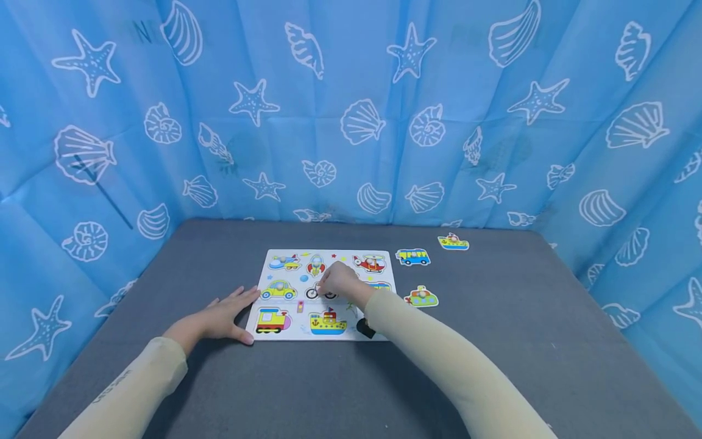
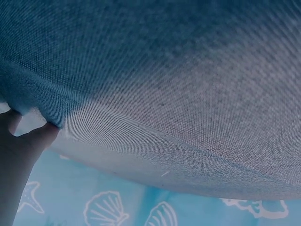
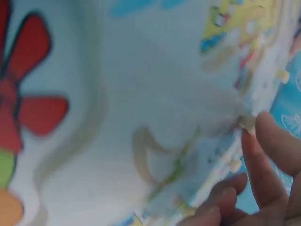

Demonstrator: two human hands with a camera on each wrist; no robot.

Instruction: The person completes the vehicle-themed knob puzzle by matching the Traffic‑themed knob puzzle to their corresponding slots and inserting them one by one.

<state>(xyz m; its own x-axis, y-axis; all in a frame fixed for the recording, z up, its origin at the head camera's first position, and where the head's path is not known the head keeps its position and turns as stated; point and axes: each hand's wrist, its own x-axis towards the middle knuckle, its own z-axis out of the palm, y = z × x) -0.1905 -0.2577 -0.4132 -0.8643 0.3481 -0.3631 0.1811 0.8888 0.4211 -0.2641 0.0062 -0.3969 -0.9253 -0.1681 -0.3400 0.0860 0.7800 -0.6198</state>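
Note:
On the table lies a white vehicle puzzle board [image 1: 280, 253]. My left hand [image 1: 222, 314] rests at its left edge, fingers spread and thumb by the near corner; that hand [image 2: 23, 146] also shows at the left of the left wrist view. My right hand [image 1: 342, 281] is over the board's middle, thumb and forefinger pinching the small knob [image 3: 247, 123] of a bike puzzle piece [image 1: 311, 294]. The hand covers part of the piece. Around it are a yellow car [image 1: 278, 289], a rocket [image 1: 315, 266] and a ship picture [image 1: 328, 323].
Off the board's right side lie a bus piece [image 1: 413, 256], a submarine piece [image 1: 421, 296] and, farther back, a ship piece [image 1: 453, 242]. A blue shell-patterned curtain [image 1: 340, 73] hangs behind the grey table [image 1: 307, 390].

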